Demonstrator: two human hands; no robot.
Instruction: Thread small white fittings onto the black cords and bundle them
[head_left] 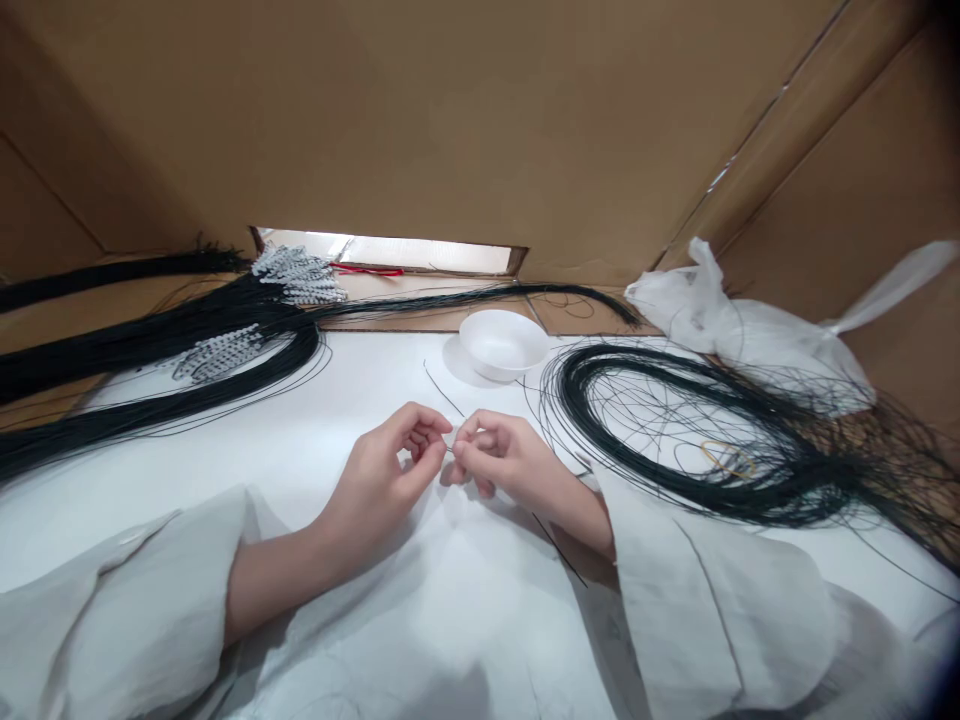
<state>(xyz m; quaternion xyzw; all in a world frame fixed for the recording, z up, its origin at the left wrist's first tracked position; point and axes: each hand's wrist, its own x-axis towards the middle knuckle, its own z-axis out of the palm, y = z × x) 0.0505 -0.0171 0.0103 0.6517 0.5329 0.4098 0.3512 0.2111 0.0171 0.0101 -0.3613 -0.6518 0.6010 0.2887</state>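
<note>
My left hand (394, 460) and my right hand (514, 458) meet above the white tabletop (330, 390), fingertips almost touching. Each is closed in a pinch of thumb and forefinger. Between them runs a thin black cord (444, 388), its far end rising past my fingertips. A dark length of cord (559, 548) also shows below my right wrist; whether it is the same piece I cannot tell. The exact spot gripped is hidden by my fingers. Just beyond my hands stands a white bowl (504, 345), whose visible inside looks plain white.
A large loop of black cords (675, 500) lies to the right, its loose ends spreading outward. On the left are long black bundles (150, 330) with black-and-white patterned ends (296, 275). A white plastic bag (772, 330) rests at the back right. Cardboard walls (465, 120) enclose the table.
</note>
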